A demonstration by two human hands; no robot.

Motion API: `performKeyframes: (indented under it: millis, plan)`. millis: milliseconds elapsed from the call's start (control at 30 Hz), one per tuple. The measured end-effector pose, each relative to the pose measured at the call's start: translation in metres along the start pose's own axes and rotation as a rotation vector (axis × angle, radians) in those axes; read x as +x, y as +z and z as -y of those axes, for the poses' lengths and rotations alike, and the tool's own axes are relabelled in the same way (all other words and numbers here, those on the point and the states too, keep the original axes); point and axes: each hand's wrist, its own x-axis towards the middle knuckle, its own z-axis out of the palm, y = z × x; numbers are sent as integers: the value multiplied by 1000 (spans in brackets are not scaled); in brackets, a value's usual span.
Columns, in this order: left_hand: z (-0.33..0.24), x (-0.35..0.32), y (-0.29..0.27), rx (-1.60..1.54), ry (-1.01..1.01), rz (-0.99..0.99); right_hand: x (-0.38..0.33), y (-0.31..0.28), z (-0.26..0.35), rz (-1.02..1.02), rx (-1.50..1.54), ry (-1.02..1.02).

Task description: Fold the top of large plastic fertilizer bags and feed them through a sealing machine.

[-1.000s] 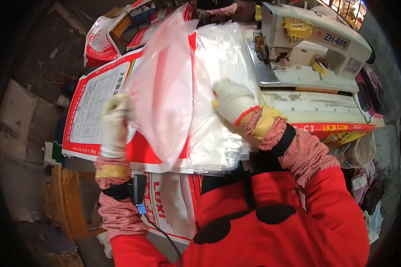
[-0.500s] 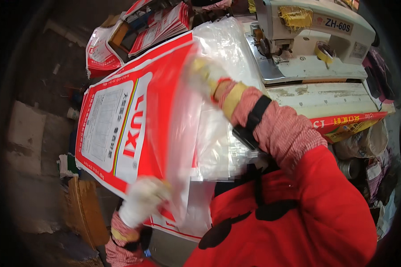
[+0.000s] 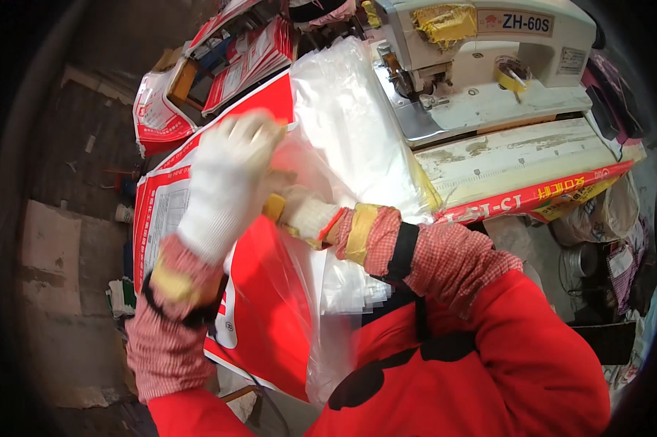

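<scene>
A large red and white printed sack (image 3: 266,291) lies flat in front of me. Clear plastic film (image 3: 314,309) hangs loosely over its right side. My left hand (image 3: 233,164), in a white knit glove, is raised over the sack's upper part with its fingers curled round the edge of the film. Just right of and below it is my right hand (image 3: 303,210), gloved with yellow patches, against the film. Its fingertips are blurred and partly hidden behind the left hand. A stack of clear plastic bags (image 3: 343,109) lies right of the sack.
A white sewing machine (image 3: 474,65) stands at the far right, with a yellow tape roll (image 3: 512,74) on it. A worn pale board (image 3: 503,160) lies before it. Folded red and white sacks (image 3: 252,62) are piled at the back. A clear sack (image 3: 594,218) stands at right.
My left hand has moved up and away from the sack's near edge to its upper part. My right hand has come down and left, close to the left. The film has shifted with them.
</scene>
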Motion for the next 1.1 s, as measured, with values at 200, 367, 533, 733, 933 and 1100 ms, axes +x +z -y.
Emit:
performKeyframes:
  millis: [200,367,533,733,933,1100]
  plan:
    - [-8,9,60,-161,174,646,-4,27,-17,21,44,-318]
    - [21,19,74,450,-83,337,-8,2,9,349,192,138]
    - [22,41,110,580,-258,275,3,14,-14,263,-46,-207]
    - [57,126,61,491,-288,485,-16,77,8,367,-292,-526]
    - [58,199,2,581,-290,394,-123,-1,-25,98,-357,-566]
    - [55,203,12,549,-260,445,-167,-47,-79,-94,-125,482]
